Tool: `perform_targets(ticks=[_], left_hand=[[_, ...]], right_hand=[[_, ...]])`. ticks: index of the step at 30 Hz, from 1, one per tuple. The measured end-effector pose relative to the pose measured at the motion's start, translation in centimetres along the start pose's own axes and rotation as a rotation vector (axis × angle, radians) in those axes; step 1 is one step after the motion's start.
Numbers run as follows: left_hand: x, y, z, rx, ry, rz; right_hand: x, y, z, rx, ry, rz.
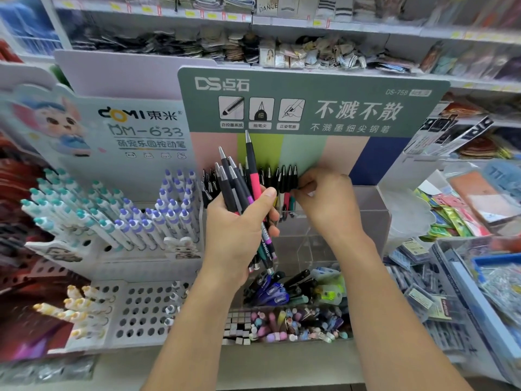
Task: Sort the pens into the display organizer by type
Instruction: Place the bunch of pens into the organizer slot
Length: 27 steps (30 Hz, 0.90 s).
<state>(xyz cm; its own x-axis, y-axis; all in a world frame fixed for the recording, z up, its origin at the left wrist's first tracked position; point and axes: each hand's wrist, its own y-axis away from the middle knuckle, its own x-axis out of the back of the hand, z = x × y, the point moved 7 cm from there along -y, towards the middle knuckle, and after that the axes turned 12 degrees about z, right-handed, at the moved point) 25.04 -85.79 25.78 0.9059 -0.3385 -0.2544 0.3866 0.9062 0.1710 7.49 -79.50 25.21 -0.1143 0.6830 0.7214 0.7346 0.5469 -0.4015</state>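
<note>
The left hand (239, 221) grips a bundle of pens (239, 187), tips up, in front of the clear organizer (366, 221). The right hand (324, 198) pinches 1 pen (291, 200) at the back row (270, 179). Placing is underway; next, seat it upright beside matching pens.

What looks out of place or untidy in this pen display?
The loose pens in the clear bin lie jumbled at its bottom, mixed in colour and crossing each other, while the black pens behind stand upright in a row. Nothing looks spilled or broken.
</note>
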Motion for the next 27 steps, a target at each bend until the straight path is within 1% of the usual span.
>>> perform_targets(ticks=[5,7,10,11,12,14,15,17,20,22,23,26,27], left_hand=[[-0.4,-0.1,-0.2,-0.024,-0.041,-0.033],[-0.7,0.0,-0.3,-0.017,-0.051,-0.049],[-1.2,0.2,-0.4,0.024,-0.05,-0.076],[-1.4,0.3,-0.5,0.036,-0.054,-0.099],[-1.8,0.4,-0.5,0.041,-0.068,-0.131],[-2.6,0.8,-0.7,0.043,-0.111,-0.21],[-3.0,1.0,-0.8,0.046,-0.127,-0.248],[-3.7,1.4,-1.1,0.069,-0.139,-0.288],[-3.9,1.7,-1.4,0.102,-0.122,-0.273],[-3.6,1.5,-1.7,0.116,-0.106,-0.213],[-3.3,1.3,-1.7,0.125,-0.091,-0.171],[-2.1,0.6,-1.5,0.121,-0.065,-0.072],[-1.6,0.3,-1.4,0.124,-0.049,-0.045]], right_hand=[[0.4,0.2,0.5,-0.06,-0.072,0.022],[0.8,0.3,0.4,-0.054,-0.087,0.038],[3.1,0.7,-0.4,-0.09,-0.157,0.126],[3.9,1.1,-0.7,-0.14,-0.261,0.129],[4.3,1.6,-1.0,-0.21,-0.412,0.086],[4.4,2.7,-2.2,-0.356,-0.726,-0.077],[4.4,3.1,-2.6,-0.397,-0.826,-0.133],[4.6,3.5,-2.6,-0.435,-0.907,-0.148],[4.4,3.6,-1.8,-0.487,-0.897,-0.106],[4.7,3.7,-1.7,-0.468,-0.876,-0.046],[5.2,3.6,-1.7,-0.457,-0.886,0.011],[8.2,2.7,-0.5,-0.453,-1.047,0.236],[9.4,2.3,0.0,-0.414,-1.051,0.298]])
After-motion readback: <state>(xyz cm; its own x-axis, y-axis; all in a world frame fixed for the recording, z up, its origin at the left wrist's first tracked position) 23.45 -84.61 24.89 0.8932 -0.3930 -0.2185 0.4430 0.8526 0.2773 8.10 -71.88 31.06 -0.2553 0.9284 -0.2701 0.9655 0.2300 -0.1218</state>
